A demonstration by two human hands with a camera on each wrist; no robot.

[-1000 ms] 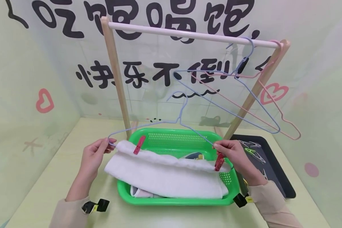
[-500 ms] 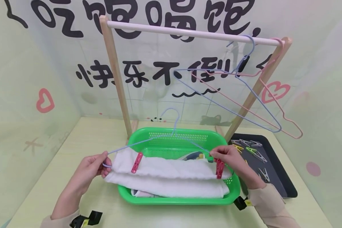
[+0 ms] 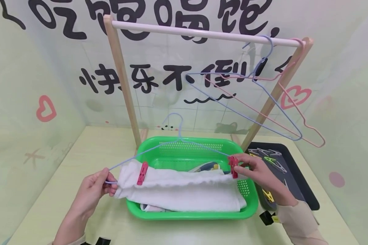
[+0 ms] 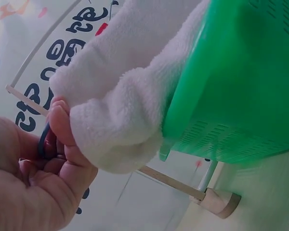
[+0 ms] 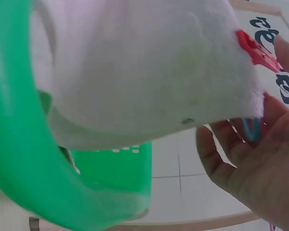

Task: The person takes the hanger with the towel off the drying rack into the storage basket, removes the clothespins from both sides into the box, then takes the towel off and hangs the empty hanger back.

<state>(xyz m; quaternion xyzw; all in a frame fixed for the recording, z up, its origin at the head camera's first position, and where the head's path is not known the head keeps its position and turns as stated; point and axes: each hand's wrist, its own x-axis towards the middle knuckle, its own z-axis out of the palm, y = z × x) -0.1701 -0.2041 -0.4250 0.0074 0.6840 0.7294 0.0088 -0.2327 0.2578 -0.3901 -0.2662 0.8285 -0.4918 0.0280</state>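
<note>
Hanger of thin blue wire (image 3: pixel 180 139) is pinched by left hand (image 3: pixel 93 189) and stretched crosswise to right hand (image 3: pixel 259 172), whose hold cannot be told.

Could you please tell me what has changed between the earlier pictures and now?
The left grip has moved down and leftward, bringing the held hanger with it. The right grip, earlier pinching that hanger's right end, now has its thumb at the right clothespin; whether it pinches it is unclear. The left clothespin remains on the white cloth, and the basket stayed put.
</note>
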